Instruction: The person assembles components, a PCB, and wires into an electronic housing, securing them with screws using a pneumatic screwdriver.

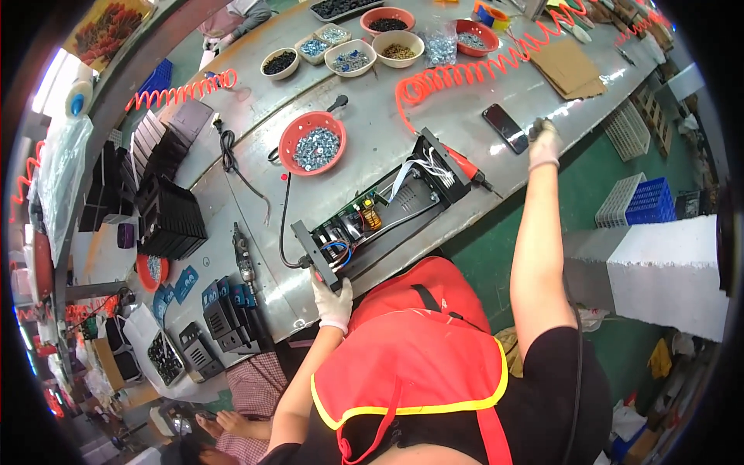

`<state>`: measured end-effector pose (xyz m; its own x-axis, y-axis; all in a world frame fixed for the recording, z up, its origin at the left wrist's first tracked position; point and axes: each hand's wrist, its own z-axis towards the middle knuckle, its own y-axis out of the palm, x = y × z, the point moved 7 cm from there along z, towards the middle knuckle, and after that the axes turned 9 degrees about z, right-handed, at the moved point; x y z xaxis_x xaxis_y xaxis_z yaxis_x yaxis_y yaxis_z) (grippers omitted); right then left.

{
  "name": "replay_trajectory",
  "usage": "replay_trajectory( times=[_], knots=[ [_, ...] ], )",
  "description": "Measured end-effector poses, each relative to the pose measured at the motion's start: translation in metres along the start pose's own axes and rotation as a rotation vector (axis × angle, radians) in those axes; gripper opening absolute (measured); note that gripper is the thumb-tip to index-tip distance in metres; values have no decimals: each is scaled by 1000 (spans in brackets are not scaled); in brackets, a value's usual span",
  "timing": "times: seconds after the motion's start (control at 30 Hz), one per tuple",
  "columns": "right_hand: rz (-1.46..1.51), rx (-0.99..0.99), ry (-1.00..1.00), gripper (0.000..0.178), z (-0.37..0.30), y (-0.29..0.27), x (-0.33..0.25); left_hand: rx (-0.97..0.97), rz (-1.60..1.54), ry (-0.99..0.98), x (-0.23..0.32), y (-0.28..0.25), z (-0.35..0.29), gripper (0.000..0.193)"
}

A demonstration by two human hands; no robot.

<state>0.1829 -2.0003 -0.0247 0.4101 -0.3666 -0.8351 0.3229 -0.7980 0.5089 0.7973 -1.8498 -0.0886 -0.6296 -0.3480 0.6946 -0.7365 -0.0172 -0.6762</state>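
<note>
An open black device housing with a green circuit board, a yellow-wound coil and loose wires lies slantwise near the table edge. My left hand, in a white glove, grips its near-left end panel, where a black cable enters. My right hand, also gloved, is off to the right at the table edge, beside a black phone. Its fingers are curled with something dark at the tips, too small to make out. A red power screwdriver lies behind the housing's right end.
A red bowl of screws stands behind the housing. More bowls of small parts line the back, beside a coiled red hose and cardboard sheets. At left are a grey power screwdriver and stacked black housings. Another person's hands are lower left.
</note>
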Motion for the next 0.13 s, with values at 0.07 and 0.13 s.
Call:
replay_trajectory(
  times=[0.07,0.13],
  knots=[
    [-473,-196,-84,23,28,24,47,43,43,-159,4,6,-1,79],
    [-727,-397,-176,28,31,60,91,1,22,-328,-31,23,2,80]
  ],
)
